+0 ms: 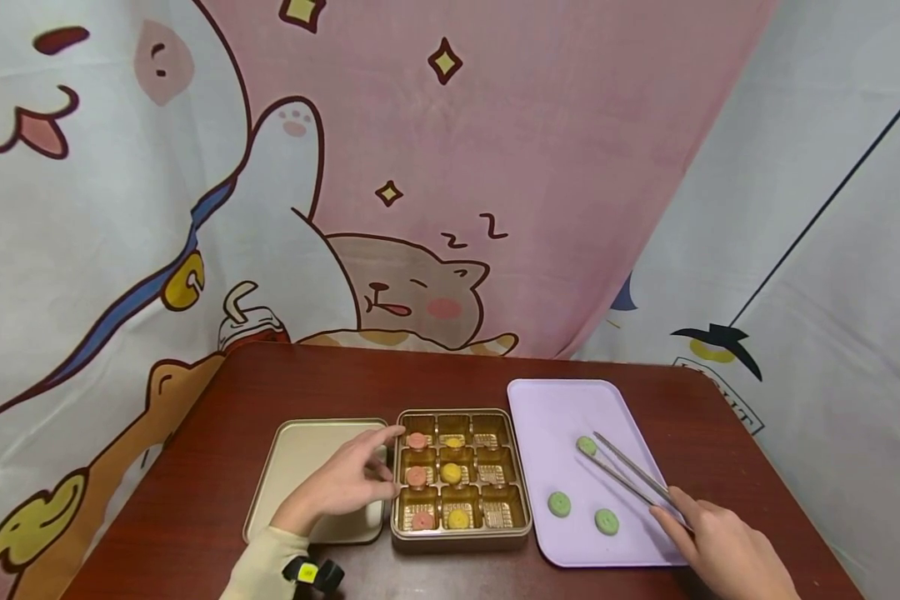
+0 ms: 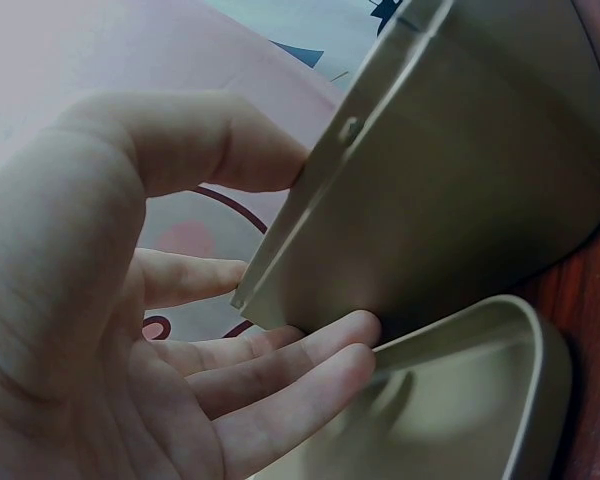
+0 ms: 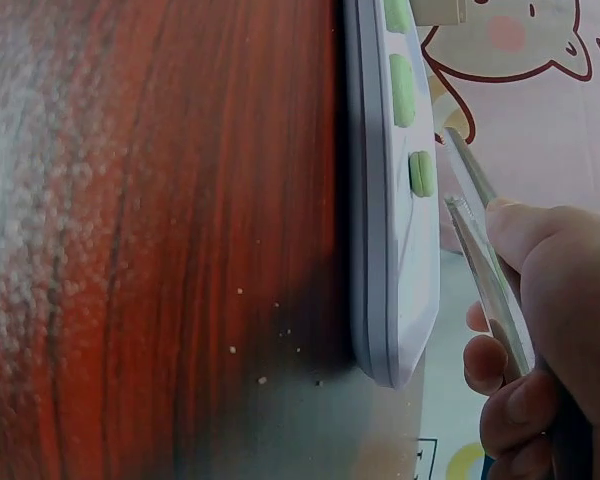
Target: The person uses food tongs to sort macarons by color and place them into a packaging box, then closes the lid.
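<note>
Far green macaron [image 1: 587, 442] sits on the lilac tray [image 1: 555, 417], approx. at the tips of the metal tongs [image 1: 632, 466]; can't tell if they're touching. My R hand [image 1: 731, 542] grips the tongs, tips apart. Best to centre it b/w both tips, keep 'em level & squeeze lightly; shell prob. cracks easily. Two more green macarons [image 1: 558, 504] lie nearer me. L of the tray: gold tin [image 1: 461, 545], pink macarons [image 1: 416, 477] in L column, yellow macarons [image 1: 451, 473] in mid. My L hand [image 1: 341, 475], fingers spread & relaxed, touches tin's L side; light contact should steady it. Farther L: pale-gold lid [image 1: 296, 454].
</note>
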A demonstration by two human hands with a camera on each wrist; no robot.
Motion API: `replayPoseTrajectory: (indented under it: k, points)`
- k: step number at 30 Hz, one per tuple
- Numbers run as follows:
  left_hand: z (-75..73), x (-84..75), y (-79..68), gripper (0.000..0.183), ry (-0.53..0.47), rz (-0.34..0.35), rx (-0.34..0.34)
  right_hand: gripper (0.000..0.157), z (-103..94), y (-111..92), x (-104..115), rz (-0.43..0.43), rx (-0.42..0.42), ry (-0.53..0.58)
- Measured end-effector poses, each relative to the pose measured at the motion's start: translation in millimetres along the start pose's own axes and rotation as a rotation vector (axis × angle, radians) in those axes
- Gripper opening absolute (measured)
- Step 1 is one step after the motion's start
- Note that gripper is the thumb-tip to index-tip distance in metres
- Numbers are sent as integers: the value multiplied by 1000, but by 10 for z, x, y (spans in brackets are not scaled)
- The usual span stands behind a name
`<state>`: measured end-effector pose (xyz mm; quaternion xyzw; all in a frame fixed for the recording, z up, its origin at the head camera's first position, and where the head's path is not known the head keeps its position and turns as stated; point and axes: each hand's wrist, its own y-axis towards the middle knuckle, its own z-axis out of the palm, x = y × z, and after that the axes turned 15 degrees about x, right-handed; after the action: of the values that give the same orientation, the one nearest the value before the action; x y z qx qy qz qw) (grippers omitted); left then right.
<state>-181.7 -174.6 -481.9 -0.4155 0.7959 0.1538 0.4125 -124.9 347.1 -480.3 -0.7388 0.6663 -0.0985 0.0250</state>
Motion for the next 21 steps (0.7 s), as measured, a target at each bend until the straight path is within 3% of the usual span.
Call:
replayPoseTrajectory:
  k: [5, 13, 21]
  points:
    - [-2, 4, -3, 89, 3, 1, -2, 66, 3, 6, 1, -2, 5, -2]
    - [3, 10, -2, 88, 4, 3, -6, 70, -14, 86, 51, 46, 115, 10]
    - [4, 9, 1, 88, 2, 4, -9, 75, -3, 124, 79, 67, 144, 9]
